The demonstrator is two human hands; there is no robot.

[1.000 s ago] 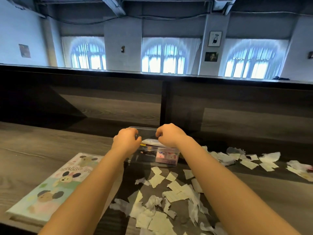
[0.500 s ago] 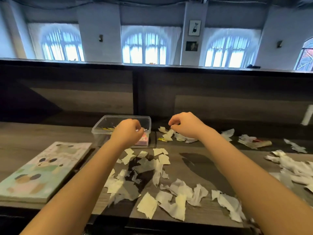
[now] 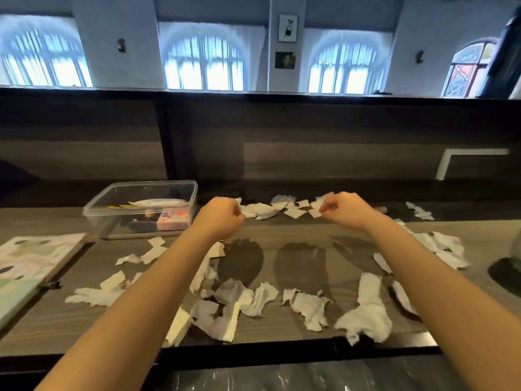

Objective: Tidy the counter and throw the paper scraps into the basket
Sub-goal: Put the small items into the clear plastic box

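Note:
Torn white paper scraps lie all over the wooden counter: a near pile, a row along the back and more at the right. My left hand hovers over the counter just right of the clear plastic box, its fingers curled with nothing seen in them. Over the back row, my right hand pinches the edge of a paper scrap between thumb and fingertips. No basket is plainly in view.
The clear box holds a pink pack and a few small items. A picture book lies at the left edge. A dark rounded object shows at the far right. A tall dark panel backs the counter; something black and shiny lies below its front edge.
Both hands let go of the clear box, which now stands at the back left. The view shifted right; my right hand reached the back row of scraps and my left hand followed.

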